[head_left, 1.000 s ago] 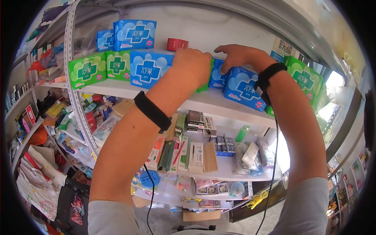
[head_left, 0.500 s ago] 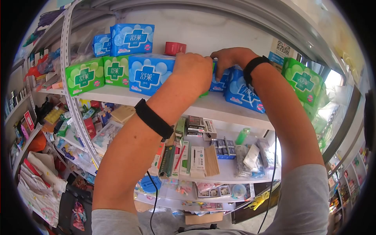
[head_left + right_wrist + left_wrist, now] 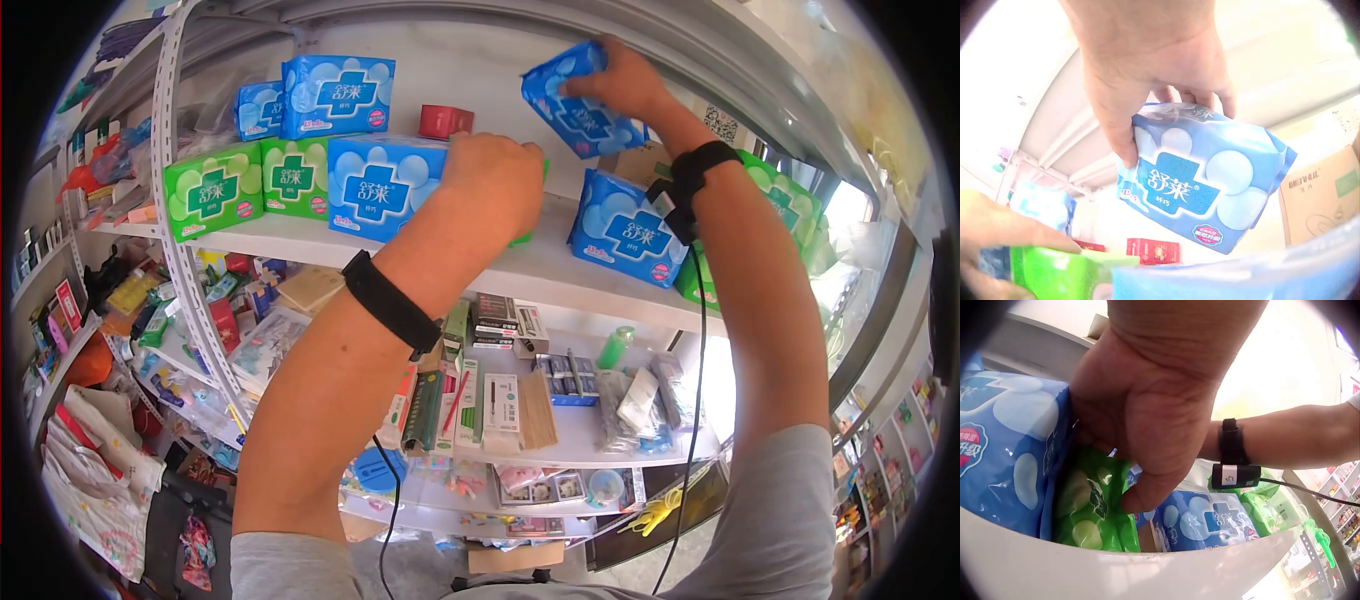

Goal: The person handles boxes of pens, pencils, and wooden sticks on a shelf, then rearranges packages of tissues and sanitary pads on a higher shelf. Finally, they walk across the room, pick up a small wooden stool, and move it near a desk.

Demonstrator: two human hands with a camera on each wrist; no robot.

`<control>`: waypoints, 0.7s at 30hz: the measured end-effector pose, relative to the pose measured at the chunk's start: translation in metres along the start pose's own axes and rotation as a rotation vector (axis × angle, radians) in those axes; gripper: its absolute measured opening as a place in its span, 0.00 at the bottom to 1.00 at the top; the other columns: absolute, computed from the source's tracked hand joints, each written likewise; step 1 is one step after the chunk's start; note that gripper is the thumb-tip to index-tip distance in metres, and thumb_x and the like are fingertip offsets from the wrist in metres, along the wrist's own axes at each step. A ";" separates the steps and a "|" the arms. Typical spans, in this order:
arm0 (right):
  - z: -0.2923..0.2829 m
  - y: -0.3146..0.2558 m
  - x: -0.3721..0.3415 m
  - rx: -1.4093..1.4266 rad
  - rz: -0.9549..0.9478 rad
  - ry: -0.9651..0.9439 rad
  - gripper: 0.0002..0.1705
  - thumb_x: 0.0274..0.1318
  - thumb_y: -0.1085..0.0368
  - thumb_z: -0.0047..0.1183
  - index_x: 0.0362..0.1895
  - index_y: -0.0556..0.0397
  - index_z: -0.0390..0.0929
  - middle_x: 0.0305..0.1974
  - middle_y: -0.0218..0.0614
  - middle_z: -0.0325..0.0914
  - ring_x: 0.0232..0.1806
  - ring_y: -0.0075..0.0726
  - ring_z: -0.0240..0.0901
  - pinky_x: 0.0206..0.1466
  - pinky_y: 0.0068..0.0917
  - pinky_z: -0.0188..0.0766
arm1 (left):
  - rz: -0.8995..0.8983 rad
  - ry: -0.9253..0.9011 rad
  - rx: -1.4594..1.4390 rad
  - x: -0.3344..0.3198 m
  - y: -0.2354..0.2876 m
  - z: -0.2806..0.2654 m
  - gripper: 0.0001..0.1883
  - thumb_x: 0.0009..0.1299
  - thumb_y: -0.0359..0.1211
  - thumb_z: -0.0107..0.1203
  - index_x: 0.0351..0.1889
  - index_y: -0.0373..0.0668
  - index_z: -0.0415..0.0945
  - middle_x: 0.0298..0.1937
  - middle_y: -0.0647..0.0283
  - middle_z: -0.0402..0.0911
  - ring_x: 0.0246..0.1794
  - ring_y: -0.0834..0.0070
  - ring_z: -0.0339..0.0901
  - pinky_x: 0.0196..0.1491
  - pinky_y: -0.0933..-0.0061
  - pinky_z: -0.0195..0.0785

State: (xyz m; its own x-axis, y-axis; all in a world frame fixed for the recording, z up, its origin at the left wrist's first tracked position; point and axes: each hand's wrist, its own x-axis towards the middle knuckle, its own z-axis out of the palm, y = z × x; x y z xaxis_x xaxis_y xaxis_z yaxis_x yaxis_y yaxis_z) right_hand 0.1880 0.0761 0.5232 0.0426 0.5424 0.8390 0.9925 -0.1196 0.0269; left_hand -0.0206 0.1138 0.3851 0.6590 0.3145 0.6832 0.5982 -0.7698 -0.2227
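Observation:
My right hand (image 3: 628,88) holds a blue sanitary pad pack (image 3: 572,100) up above the shelf, tilted, thumb on its front and fingers over its top edge. In the right wrist view, the printed front of that blue pack (image 3: 1175,181) faces the camera. Lower down, my left hand (image 3: 492,185) grips a green sanitary pad pack (image 3: 1094,503) standing on the shelf, with the thumb against its side. The head view shows only slivers of this green pack. Left of it, close against the hand, stands a large blue pack (image 3: 385,188). Another blue pack (image 3: 628,232) stands to the right.
Two green packs (image 3: 213,192) stand at the shelf's left, with blue packs (image 3: 338,97) on top. Behind are a red box (image 3: 446,121) and a cardboard box (image 3: 1322,194). More green packs (image 3: 785,195) are at the right end. Stationery boxes (image 3: 502,402) fill the shelf below.
My right hand has taken the blue pack from between the green pack and the right-hand blue pack and lifted it up. The left hand stays at the green pack.

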 end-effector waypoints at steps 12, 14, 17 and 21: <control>-0.098 -0.037 -0.026 -0.300 -0.083 -0.523 0.52 0.42 0.47 0.71 0.73 0.54 0.73 0.57 0.51 0.84 0.54 0.49 0.84 0.63 0.39 0.77 | 0.000 -0.033 0.017 0.001 -0.001 0.000 0.27 0.66 0.37 0.60 0.65 0.42 0.76 0.50 0.47 0.87 0.52 0.51 0.85 0.54 0.52 0.77; -0.089 -0.020 -0.026 -0.204 0.013 -0.714 0.50 0.44 0.48 0.70 0.72 0.54 0.73 0.57 0.51 0.84 0.55 0.49 0.84 0.63 0.40 0.77 | 0.011 -0.087 -0.031 0.001 -0.004 -0.006 0.27 0.67 0.38 0.60 0.65 0.41 0.76 0.50 0.47 0.87 0.53 0.50 0.85 0.56 0.51 0.76; -0.089 -0.013 -0.031 -0.171 0.032 -0.752 0.46 0.48 0.49 0.69 0.72 0.54 0.74 0.58 0.50 0.84 0.57 0.50 0.82 0.65 0.42 0.75 | 0.043 -0.050 -0.069 -0.002 -0.008 -0.015 0.28 0.67 0.39 0.58 0.65 0.40 0.76 0.51 0.45 0.87 0.53 0.50 0.84 0.57 0.51 0.76; -0.076 -0.025 -0.038 -0.241 -0.203 -0.244 0.44 0.52 0.48 0.67 0.71 0.55 0.74 0.61 0.55 0.81 0.62 0.53 0.79 0.67 0.44 0.73 | 0.005 0.213 -0.236 -0.021 -0.027 -0.047 0.27 0.67 0.39 0.56 0.65 0.40 0.78 0.53 0.45 0.86 0.51 0.51 0.85 0.55 0.54 0.77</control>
State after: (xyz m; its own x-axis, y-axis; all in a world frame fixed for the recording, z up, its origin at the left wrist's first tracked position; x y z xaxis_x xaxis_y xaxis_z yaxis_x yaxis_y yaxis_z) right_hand 0.1526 -0.0045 0.5315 -0.0967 0.7533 0.6505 0.9292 -0.1659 0.3303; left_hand -0.0724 0.1022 0.4093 0.5367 0.2064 0.8182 0.4563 -0.8866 -0.0757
